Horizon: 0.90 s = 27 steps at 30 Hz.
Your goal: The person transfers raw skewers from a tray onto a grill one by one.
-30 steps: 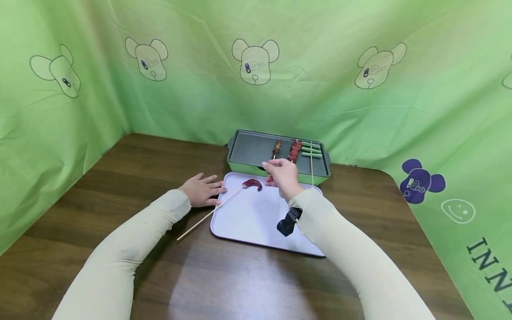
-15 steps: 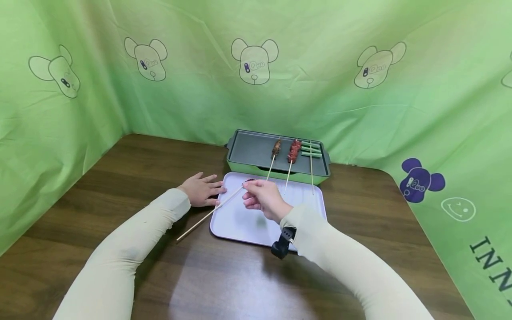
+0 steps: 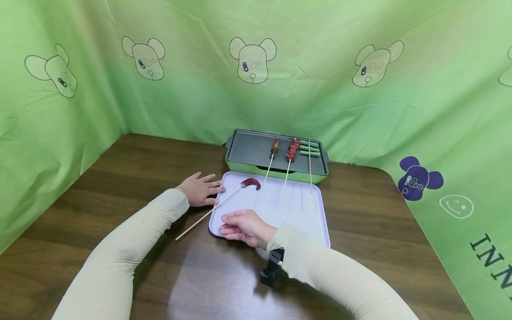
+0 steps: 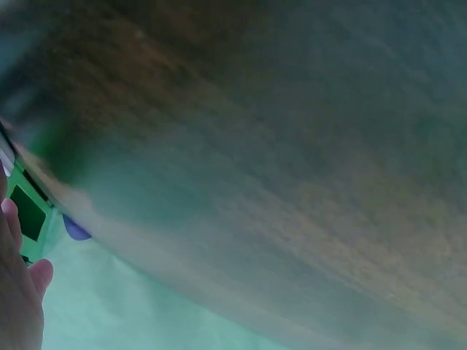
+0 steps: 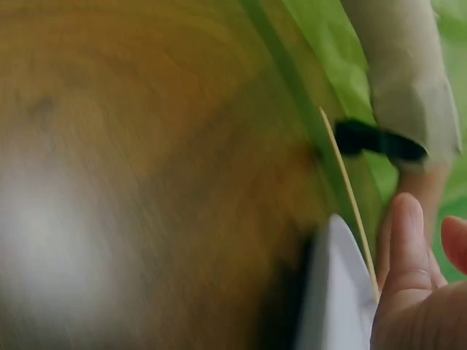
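A wooden skewer with a dark red, curled, tentacle-like piece (image 3: 251, 182) at its tip lies slanted across the left rim of the white tray (image 3: 296, 211). Its bare stick (image 3: 200, 220) runs out over the table. My left hand (image 3: 200, 190) is spread flat beside that rim, fingertips at the tray's edge, near the stick. Above the tray's front left corner is my right hand (image 3: 246, 227), its fingers loosely bent and nothing held. In the right wrist view its thumb (image 5: 408, 240) stands apart from another finger, and the stick (image 5: 350, 189) shows beyond.
Behind the tray stands a green grill with a grey plate (image 3: 250, 149). On it lie a brown meat skewer (image 3: 274, 147), a red meat skewer (image 3: 293, 150) and a green vegetable skewer (image 3: 310, 153), sticks pointing over the tray. Green cloth (image 3: 192, 106) surrounds the wooden table (image 3: 132, 178).
My right hand has come from the grill's front edge past the dark red piece to the tray's front left corner. My left hand and the skewers have stayed in place.
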Tool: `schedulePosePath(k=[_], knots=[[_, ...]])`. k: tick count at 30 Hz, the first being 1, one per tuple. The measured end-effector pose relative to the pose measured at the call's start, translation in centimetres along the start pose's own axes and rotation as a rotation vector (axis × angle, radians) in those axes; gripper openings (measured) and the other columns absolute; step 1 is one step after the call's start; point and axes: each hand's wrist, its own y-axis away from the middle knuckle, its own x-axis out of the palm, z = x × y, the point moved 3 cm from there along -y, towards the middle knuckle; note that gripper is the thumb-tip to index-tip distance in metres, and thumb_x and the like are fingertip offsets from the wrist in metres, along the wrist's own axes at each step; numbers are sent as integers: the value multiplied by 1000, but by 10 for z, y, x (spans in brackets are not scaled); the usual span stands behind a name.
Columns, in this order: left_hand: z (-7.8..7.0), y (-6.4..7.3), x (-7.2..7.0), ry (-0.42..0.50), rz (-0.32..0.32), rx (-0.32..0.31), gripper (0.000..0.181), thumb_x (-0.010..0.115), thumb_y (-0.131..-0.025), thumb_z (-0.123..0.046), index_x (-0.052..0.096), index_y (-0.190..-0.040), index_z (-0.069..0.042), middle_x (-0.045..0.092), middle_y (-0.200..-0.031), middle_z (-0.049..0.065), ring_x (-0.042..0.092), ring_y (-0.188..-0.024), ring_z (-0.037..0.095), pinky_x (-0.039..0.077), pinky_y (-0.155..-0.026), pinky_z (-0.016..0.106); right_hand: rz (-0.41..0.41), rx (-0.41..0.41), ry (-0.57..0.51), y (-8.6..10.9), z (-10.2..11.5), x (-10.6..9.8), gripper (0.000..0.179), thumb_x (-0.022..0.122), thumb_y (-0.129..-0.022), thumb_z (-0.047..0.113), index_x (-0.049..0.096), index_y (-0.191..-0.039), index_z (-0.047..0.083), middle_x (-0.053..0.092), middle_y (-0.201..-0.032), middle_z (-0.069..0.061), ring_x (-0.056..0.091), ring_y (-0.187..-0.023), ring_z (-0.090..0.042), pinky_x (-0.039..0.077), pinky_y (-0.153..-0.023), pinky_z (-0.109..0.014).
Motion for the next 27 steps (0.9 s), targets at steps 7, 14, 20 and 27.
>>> schedulePosePath(k=[7,14,20,27], knots=[[0,2,1,16,-3,-7,56,38,-100,-49,43,-146,-19,35,-152,3,24,-142,32,22,-108,59,12,12,-21,-3,-20,27,28,52,-96,-1,53,-120,-16,64,-68,-2,63,-60,-6,53,-60,-20],[0,2,1,14,-15,-5,56,39,-100,-49,44,-146,-18,36,-152,3,25,-142,31,23,-108,59,-15,23,-57,-7,-29,47,23,53,-95,-1,56,-115,-12,63,-70,-4,63,-60,-7,55,-63,-23],[0,1,0,-1,-14,-5,56,37,-100,-50,42,-147,-19,35,-153,2,24,-142,30,23,-108,58,-47,15,-96,-11,-32,61,23,53,-96,0,56,-115,-12,63,-72,-6,65,-65,-10,55,-74,-30],[-2,2,-1,-3,-13,0,56,38,-100,-49,43,-146,-19,35,-152,3,25,-142,31,24,-107,58,-69,9,-151,-23,-35,69,7,52,-96,0,58,-99,-2,61,-68,-6,63,-61,-9,55,-70,-27]])
